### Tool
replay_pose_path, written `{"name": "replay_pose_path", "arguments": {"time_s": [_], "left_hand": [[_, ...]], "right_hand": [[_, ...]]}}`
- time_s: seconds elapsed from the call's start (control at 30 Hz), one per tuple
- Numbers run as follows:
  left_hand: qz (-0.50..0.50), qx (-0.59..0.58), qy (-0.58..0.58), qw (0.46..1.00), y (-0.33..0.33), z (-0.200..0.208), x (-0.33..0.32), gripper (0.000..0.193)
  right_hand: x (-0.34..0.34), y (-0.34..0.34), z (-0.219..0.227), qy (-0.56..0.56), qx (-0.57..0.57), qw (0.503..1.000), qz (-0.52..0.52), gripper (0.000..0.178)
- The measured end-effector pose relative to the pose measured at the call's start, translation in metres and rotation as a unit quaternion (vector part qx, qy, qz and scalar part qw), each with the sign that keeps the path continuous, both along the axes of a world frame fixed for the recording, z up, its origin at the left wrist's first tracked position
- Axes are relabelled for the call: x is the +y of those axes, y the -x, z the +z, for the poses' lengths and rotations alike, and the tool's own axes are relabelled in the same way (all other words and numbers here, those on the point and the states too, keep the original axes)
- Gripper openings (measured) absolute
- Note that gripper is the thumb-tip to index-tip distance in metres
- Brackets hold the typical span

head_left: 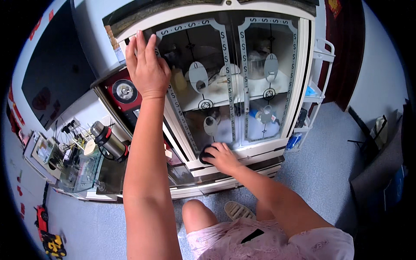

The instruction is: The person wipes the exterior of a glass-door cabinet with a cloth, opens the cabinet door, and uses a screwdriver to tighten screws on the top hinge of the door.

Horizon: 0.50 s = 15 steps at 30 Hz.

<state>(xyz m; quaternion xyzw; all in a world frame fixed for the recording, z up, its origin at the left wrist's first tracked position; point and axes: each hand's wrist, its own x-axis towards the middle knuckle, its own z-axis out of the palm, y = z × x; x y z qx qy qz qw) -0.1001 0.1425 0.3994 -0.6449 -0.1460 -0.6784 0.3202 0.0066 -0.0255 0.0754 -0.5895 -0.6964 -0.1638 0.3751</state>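
Note:
In front of me stands a white-framed cabinet (304,65) with two glass doors patterned in pale borders and ovals. My left hand (148,71) lies against the upper left of its frame and the glass edge, fingers stretched out, holding nothing. Lower down, my right hand (224,159) presses a small black cloth (208,154) on the bottom edge of the left glass door (197,117). Whether it is a cloth or a soft pad is hard to make out. The right glass door (284,56) is closed, with jars and packets visible behind it.
Left of the cabinet, a steel thermos (109,141) stands beside cables and a glass tank (80,175). A red-fronted speaker (125,92) adjoins the cabinet. A white rack (318,93) stands right. Toy vehicles (50,238) lie on the blue floor, lower left.

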Motion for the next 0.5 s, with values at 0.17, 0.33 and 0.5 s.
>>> {"name": "replay_pose_path", "arguments": {"time_s": [0.17, 0.33, 0.5], "left_hand": [[0.018, 0.000, -0.013, 1.000, -0.004, -0.001, -0.002, 0.056], [0.019, -0.002, -0.037, 0.999, -0.003, 0.002, 0.002, 0.054], [0.021, 0.006, -0.042, 0.999, -0.003, 0.002, 0.005, 0.057]], "right_hand": [[-0.031, 0.005, -0.045, 0.092, 0.165, 0.982, -0.021, 0.046], [-0.042, -0.016, -0.047, 0.110, 0.536, 0.836, 0.044, 0.054], [-0.057, -0.029, -0.059, 0.052, 0.732, 0.678, 0.034, 0.085]]}}
